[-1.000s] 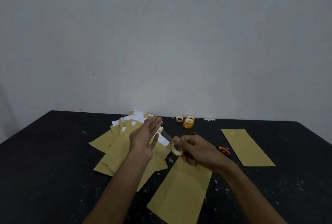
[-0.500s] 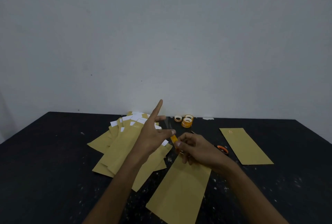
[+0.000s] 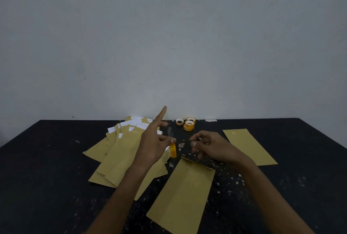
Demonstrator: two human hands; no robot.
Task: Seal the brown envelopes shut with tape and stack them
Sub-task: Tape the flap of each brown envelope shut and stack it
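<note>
since the tape roll (image 3: 173, 151) is now pinched by the left hand (image 3: 152, 145) beyond the near envelope (image 3: 184, 196), the right hand (image 3: 210, 146), grip indiscernible, may draw tape.

A black table (image 3: 56, 158) fills the lower part of the room and runs back until it meets a plain grey wall (image 3: 169, 36). The tabletop is matte and scuffed. It is dotted with small pale flecks (image 3: 237, 182), thickest near the middle and thinning out toward the right side, and a few more lie scattered at the left. At the far edge, right where table and wall meet, lies a little white scrap (image 3: 211, 120). The wall is bare apart from a few faint stains, one small dark spot (image 3: 84, 78) on its left half, and another smudge (image 3: 72, 117) low down, just above the table's back edge.
</note>
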